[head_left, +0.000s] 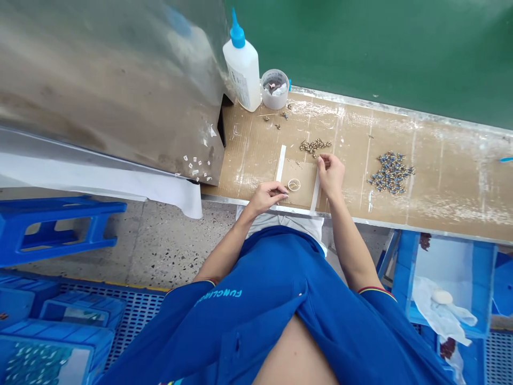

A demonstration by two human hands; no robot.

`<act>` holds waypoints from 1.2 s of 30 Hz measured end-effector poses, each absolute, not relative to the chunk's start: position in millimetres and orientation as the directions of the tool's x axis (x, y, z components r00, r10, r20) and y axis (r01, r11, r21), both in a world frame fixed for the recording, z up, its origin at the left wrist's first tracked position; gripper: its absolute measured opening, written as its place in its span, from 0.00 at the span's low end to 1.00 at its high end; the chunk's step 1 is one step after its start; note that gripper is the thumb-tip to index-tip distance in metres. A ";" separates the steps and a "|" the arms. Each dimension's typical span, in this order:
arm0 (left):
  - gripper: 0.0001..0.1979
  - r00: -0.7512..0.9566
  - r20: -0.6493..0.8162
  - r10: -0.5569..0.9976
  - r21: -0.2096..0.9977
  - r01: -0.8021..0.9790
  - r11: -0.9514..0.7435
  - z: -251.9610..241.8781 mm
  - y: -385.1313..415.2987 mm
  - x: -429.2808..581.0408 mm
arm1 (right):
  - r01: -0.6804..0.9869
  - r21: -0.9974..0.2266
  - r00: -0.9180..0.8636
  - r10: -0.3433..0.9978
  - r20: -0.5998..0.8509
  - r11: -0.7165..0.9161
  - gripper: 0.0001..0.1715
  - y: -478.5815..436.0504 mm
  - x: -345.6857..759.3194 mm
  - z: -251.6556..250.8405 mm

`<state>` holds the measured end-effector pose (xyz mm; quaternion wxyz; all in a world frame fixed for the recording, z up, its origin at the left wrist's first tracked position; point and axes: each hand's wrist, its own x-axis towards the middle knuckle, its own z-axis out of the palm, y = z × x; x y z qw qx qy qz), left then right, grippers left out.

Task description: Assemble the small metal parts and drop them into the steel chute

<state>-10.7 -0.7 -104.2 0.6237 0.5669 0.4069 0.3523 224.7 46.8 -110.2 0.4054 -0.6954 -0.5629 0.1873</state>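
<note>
Fingers of the left hand [266, 197] form a narrow pinch just left of a thin white ring [288, 185]; those of the right hand [332, 172] are also drawn close together, at the near edge of a small heap of gold-coloured metal pieces [315, 145]. What either holds, I cannot tell. Work looks partway: the larger pile of blue-and-gold metal pieces [390, 172], well right of the right fingers on the cardboard-covered desk [444, 176], may be done, the gold heap left.
</note>
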 end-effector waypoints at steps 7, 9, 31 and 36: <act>0.18 0.366 -0.118 0.923 0.993 0.018 0.120 -91.2 -8.9 -16.1 | 0.757 -0.652 0.252 0.938 0.236 -0.039 0.05 58.4 214.3 -113.2; 0.18 0.360 -0.118 0.925 0.993 0.030 0.114 -83.7 -9.1 -18.4 | 0.752 -0.657 0.243 0.946 0.212 -0.046 0.03 58.2 214.1 -111.2; 0.07 0.340 -0.080 0.937 0.986 0.165 0.024 -10.0 -21.1 -17.3 | 0.077 -0.986 0.050 0.988 -0.147 -0.151 0.23 -50.1 157.9 -11.4; 0.08 0.360 -0.060 0.931 0.983 0.185 -0.008 -7.9 -22.2 -17.8 | 0.097 -0.984 0.008 0.988 -0.151 -0.151 0.22 -53.3 156.5 -6.9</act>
